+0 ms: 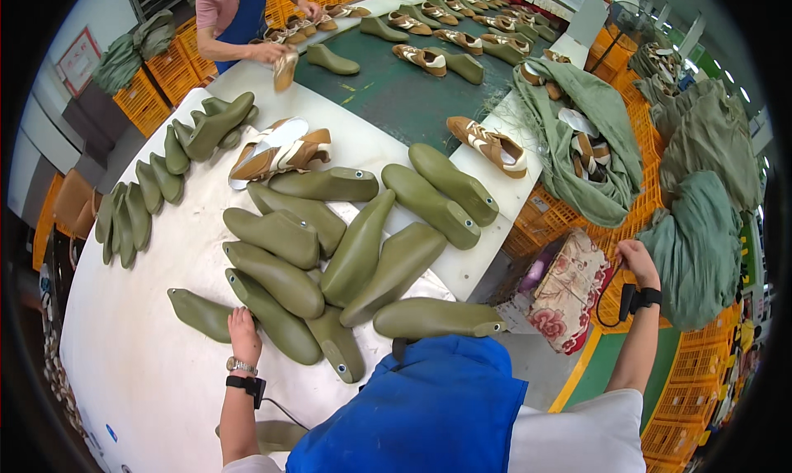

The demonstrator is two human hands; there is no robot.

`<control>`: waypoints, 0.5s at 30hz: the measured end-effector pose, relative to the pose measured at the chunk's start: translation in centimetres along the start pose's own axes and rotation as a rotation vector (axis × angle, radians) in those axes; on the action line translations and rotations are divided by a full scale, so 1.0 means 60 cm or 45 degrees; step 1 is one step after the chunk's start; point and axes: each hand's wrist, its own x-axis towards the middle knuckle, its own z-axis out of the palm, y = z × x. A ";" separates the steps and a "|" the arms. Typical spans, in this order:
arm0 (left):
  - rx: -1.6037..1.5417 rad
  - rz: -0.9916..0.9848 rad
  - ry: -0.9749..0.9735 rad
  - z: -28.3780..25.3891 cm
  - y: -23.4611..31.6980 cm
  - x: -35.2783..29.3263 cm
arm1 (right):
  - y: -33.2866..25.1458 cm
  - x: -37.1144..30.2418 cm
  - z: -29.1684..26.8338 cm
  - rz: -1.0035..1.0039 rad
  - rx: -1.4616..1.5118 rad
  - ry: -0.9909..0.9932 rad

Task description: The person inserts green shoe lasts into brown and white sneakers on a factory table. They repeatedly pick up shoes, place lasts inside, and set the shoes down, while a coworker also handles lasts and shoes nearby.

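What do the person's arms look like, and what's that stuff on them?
The left wrist wears a silvery watch and a black strap with a small box and a thin cable. The right wrist has a similar black strap and a thin, looping black cable. The sleeves are short and white. The fingers are bare.

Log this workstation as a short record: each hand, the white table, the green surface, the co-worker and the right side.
Left hand: at the end of an olive shoe last; contact unclear
Right hand: between a floral fabric item and a green cloth; grip unclear
White table: many olive lasts, plus a brown-and-white shoe beyond the main pile
Green surface: more shoes and lasts
Co-worker: blue apron, one hand on a shoe
Right side: orange crates, green cloths
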 end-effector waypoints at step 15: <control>-0.409 -0.487 0.325 -0.110 0.082 -0.153 | 0.041 -0.078 0.429 -0.048 0.249 -1.353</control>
